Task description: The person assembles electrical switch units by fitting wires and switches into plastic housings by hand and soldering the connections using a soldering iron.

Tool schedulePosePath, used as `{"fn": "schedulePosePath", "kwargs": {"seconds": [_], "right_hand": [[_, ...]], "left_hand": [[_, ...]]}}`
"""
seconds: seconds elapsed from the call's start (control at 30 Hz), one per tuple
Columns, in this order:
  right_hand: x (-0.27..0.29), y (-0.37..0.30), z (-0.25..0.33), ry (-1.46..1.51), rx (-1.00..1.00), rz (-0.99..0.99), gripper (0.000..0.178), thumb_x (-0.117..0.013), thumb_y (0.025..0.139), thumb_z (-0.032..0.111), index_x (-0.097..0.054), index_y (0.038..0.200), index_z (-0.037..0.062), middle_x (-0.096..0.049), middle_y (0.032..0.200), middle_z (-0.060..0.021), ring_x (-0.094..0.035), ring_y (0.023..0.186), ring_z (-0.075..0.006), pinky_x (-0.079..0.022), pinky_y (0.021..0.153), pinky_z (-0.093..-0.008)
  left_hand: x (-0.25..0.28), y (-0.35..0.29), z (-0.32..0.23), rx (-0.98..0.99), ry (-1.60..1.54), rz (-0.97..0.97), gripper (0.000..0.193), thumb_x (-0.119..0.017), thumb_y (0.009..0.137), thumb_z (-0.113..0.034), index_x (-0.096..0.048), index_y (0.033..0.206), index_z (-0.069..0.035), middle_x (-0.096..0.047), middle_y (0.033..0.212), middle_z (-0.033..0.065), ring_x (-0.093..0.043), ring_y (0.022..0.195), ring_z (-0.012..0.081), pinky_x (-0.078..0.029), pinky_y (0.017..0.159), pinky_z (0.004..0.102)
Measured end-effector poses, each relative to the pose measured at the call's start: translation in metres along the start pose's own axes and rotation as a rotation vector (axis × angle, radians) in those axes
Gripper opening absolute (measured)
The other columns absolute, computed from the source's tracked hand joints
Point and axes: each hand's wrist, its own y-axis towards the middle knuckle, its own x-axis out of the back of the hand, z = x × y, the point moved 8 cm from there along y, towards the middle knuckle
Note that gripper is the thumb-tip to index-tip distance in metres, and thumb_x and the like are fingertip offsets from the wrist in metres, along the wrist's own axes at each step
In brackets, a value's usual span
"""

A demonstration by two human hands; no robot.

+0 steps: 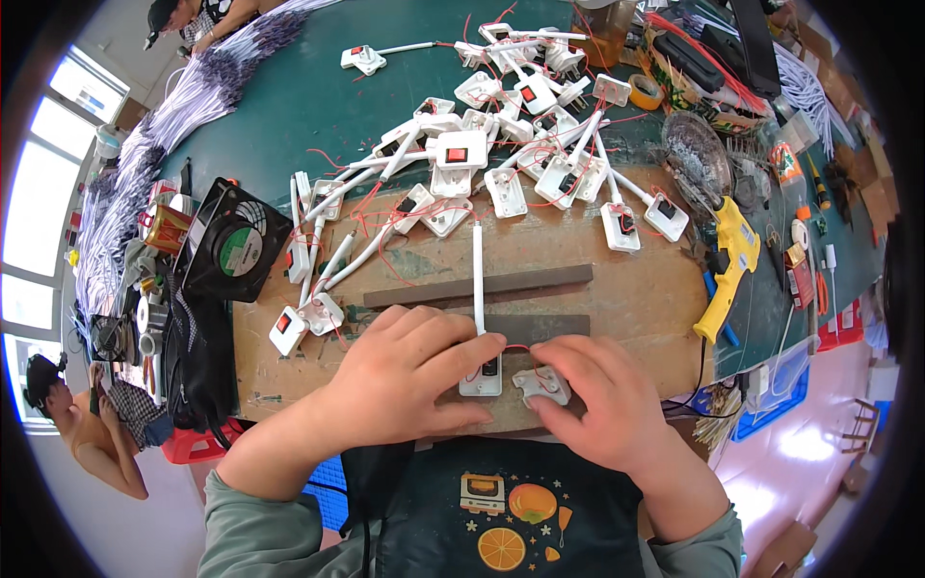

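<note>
A white switch housing (481, 386) with a black switch inside lies open-side up in front of me, and a white tube (478, 275) runs away from its far end. My left hand (409, 371) is closed about this housing, index finger across its far end and thumb by its left side. Between thumb and fingers of my right hand (597, 395) is a white plastic cover (542, 385), its inner side up with red wire in it. A thin red wire (518, 347) spans from the housing toward the cover. My left fingers partly hide the housing.
Dark bars (482, 285) lie across the wooden board (636, 289). Beyond is a heap of white switch assemblies (458, 154) with red wires. A yellow glue gun (732, 265) lies right, a black fan (236, 239) left. Other people (106, 414) are at the left.
</note>
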Motion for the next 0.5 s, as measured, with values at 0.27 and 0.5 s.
{"fn": "schedulePosePath", "kwargs": {"seconds": [0.27,0.5], "right_hand": [[-0.002,-0.007,-0.017,0.224,-0.378,0.087,0.037,-0.076,0.086,0.014,-0.064,0.119,0.0033,-0.070,0.091,-0.0113,-0.068,0.075,-0.0216,-0.054,0.069,-0.0334],[-0.010,-0.028,-0.029,0.793,-0.540,-0.091,0.020,-0.062,0.102,0.014,-0.063,0.116,-0.0005,-0.071,0.093,-0.0070,-0.067,0.078,-0.0102,-0.053,0.068,-0.0248]], "left_hand": [[-0.009,-0.003,0.002,-0.006,0.048,-0.055,0.057,-0.082,0.071,-0.019,-0.065,0.125,-0.012,-0.064,0.109,0.0075,-0.064,0.091,0.0271,-0.053,0.079,0.0388],[-0.005,0.017,0.006,-0.054,-0.046,-0.172,0.059,-0.086,0.068,-0.012,-0.065,0.124,-0.009,-0.065,0.114,0.0130,-0.066,0.096,0.0322,-0.056,0.079,0.0411]]}}
